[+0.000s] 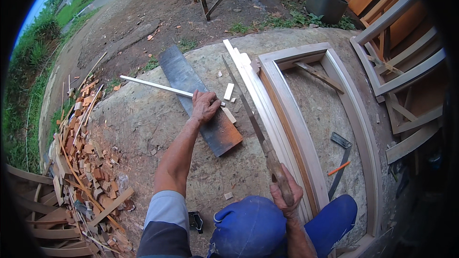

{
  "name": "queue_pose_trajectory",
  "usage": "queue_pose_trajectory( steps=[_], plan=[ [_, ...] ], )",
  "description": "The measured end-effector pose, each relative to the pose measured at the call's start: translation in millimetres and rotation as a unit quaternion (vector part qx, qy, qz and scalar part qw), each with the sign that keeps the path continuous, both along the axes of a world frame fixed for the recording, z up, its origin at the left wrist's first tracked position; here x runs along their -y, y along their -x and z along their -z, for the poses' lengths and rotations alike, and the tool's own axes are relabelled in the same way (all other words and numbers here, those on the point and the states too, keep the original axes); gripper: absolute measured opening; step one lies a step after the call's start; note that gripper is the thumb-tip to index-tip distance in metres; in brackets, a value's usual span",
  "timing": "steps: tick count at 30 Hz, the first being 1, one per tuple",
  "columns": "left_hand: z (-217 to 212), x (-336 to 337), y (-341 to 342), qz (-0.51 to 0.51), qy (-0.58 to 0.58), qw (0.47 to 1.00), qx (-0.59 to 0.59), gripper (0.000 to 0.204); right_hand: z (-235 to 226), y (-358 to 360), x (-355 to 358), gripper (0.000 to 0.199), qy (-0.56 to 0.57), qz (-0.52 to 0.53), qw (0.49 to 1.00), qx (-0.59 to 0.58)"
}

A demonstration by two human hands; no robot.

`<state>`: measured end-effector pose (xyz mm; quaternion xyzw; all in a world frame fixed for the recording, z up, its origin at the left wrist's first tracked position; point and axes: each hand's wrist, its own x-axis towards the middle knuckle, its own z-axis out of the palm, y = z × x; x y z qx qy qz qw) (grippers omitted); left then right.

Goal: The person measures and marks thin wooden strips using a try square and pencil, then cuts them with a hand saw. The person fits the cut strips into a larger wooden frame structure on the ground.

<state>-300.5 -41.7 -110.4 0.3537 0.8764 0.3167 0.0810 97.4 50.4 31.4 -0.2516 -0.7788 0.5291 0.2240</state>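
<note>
My left hand (206,106) is closed on a thin white wooden strip (153,84), pressing it across a dark, worn board (184,74) that lies on the ground. The strip sticks out to the left past the board's edge. In my right hand (288,188) is the wooden handle of a handsaw (253,120), its long narrow blade pointing away from me. The blade is to the right of the board, apart from the strip, alongside a bundle of long pale wooden strips (263,95). Small offcuts (229,91) lie by the board's right edge.
To the right lies a large wooden frame (306,110), with a try square (342,155) and an orange pencil (338,168) inside it. More frames (406,62) lean at the far right. Scrap wood (91,162) is heaped on the left. A dark bucket (326,2) stands at the back.
</note>
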Motion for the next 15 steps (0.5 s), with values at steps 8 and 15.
queue_pose_trajectory(
  steps=[8, 15],
  plan=[
    [3, 1, -3, -0.004, -0.02, 0.999, -0.026, 0.019, 6, -10, 4, 0.059, 0.046, -0.045, 0.998, 0.006],
    [4, 1, -3, -0.002, -0.028, 0.999, -0.032, 0.018, 14, -7, 6, 0.058, 0.024, -0.038, 0.999, 0.004]
  ],
)
